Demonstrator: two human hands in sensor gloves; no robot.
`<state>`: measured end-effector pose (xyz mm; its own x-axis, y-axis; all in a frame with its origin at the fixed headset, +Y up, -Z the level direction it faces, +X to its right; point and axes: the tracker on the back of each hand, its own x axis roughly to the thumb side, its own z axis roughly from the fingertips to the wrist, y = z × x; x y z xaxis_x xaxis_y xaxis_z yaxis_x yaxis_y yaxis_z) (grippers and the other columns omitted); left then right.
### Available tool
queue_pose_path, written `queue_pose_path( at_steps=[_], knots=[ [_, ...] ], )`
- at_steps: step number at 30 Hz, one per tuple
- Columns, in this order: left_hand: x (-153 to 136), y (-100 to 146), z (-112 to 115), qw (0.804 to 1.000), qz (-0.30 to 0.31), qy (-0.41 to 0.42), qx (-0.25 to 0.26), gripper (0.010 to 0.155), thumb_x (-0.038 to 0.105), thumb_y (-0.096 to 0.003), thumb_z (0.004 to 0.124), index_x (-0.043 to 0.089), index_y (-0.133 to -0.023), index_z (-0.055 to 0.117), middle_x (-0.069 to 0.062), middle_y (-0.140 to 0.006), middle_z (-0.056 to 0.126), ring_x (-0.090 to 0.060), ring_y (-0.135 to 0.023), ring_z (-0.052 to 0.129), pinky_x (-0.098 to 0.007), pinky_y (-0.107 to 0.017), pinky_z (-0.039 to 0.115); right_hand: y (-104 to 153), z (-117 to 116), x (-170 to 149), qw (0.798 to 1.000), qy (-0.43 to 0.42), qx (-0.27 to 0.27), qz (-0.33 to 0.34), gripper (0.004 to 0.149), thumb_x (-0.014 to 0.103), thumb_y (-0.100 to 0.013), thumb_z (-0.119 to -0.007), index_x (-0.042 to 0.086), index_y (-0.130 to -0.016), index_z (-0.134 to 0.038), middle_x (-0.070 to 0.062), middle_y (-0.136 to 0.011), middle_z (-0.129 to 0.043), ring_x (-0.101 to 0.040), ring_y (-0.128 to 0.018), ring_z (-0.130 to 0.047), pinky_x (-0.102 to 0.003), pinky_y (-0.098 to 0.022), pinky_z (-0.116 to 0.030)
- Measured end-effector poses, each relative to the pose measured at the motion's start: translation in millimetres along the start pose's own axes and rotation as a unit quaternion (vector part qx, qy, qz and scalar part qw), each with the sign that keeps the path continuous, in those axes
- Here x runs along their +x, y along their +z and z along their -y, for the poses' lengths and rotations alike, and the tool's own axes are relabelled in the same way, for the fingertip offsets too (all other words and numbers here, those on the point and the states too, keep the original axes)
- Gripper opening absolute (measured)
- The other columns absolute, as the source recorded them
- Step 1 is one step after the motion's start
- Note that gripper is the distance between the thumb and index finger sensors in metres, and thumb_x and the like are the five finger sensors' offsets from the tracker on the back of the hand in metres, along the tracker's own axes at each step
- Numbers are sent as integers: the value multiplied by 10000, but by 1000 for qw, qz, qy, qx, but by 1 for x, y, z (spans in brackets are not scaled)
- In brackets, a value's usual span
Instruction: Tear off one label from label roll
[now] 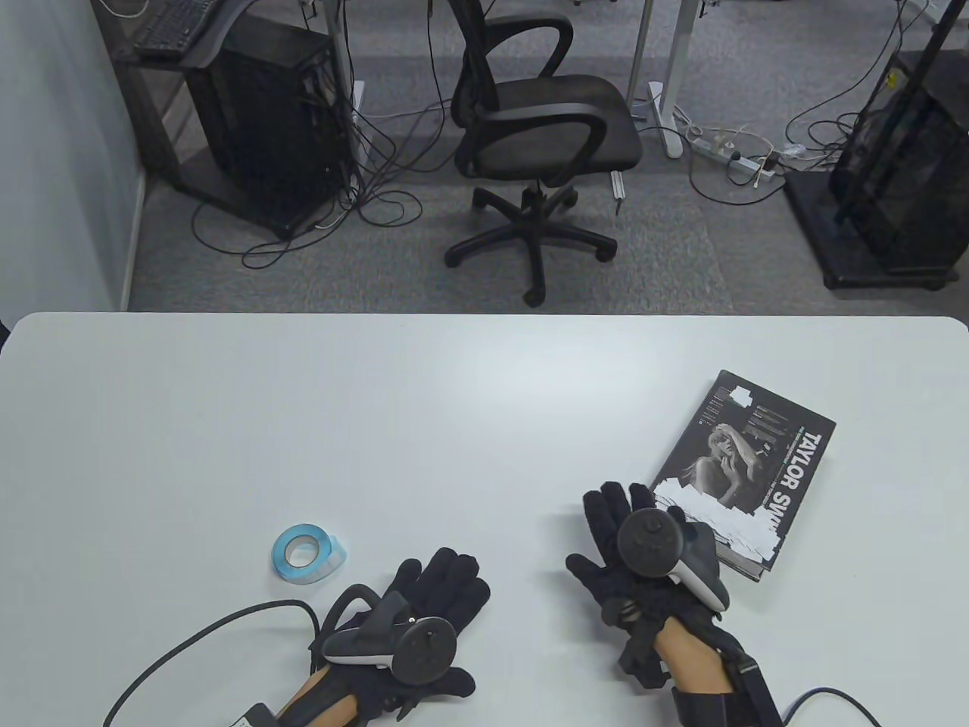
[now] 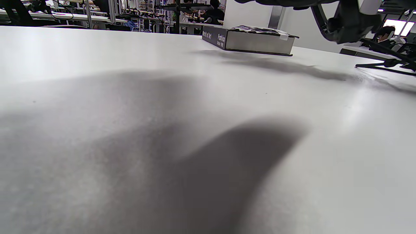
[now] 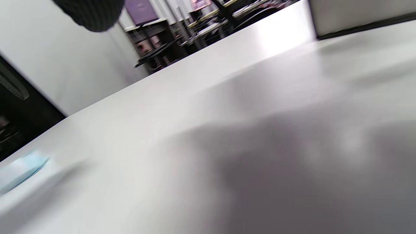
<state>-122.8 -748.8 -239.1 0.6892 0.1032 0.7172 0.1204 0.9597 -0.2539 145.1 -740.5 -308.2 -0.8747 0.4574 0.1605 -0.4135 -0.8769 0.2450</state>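
A small blue label roll (image 1: 306,555) lies flat on the white table (image 1: 378,424), front left; it shows as a blurred pale blue shape in the right wrist view (image 3: 19,170). My left hand (image 1: 443,579) lies palm down on the table just right of the roll, fingers spread, holding nothing. My right hand (image 1: 613,522) hovers or rests flat further right, fingers spread, empty, next to a book. In the right wrist view one gloved fingertip (image 3: 91,13) shows at the top.
A black book (image 1: 746,469) with white paper slips stuck on its cover lies at the right; it also shows in the left wrist view (image 2: 250,39). Glove cables (image 1: 204,636) trail off the front edge. An office chair (image 1: 537,144) stands beyond the table.
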Motion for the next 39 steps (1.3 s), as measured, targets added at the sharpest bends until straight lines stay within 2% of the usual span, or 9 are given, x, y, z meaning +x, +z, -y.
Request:
queue_pose_path(
  at_steps=[8,16,31,39],
  knots=[
    [-8,-2,0,1000,-13,3,-2,981,713,-364,506,213,-981,-71,-93,-1058,-130,-374,-1039,-22,-643,-700,170,6,-25,45,996,24,52,72,811,611,-420,-683,330,-1019,-214,-24,-1125,-115,-351,-1045,-27,-656,-648,8],
    [-17,-5,-1,1000,-31,1,-2,985,714,-365,505,210,-974,-81,-95,-1055,-136,-375,-1039,-24,-643,-701,170,5,-43,64,990,34,91,102,828,631,-412,-672,337,-1015,-187,-18,-1119,-77,-346,-1036,10,-653,-640,28],
    [-27,-12,4,999,-41,-18,-16,993,717,-364,509,204,-971,-88,-97,-1053,-139,-375,-1038,-29,-645,-700,164,3,-60,69,983,63,133,105,841,639,-406,-678,364,-1004,-155,5,-1101,-6,-325,-1013,81,-640,-626,68],
    [-36,-18,11,997,-52,-41,-40,997,720,-367,510,204,-973,-90,-97,-1053,-146,-376,-1037,-39,-647,-699,155,-1,-64,67,980,87,150,94,886,654,-395,-692,397,-969,-68,26,-1071,75,-302,-987,147,-629,-613,101]
  ],
)
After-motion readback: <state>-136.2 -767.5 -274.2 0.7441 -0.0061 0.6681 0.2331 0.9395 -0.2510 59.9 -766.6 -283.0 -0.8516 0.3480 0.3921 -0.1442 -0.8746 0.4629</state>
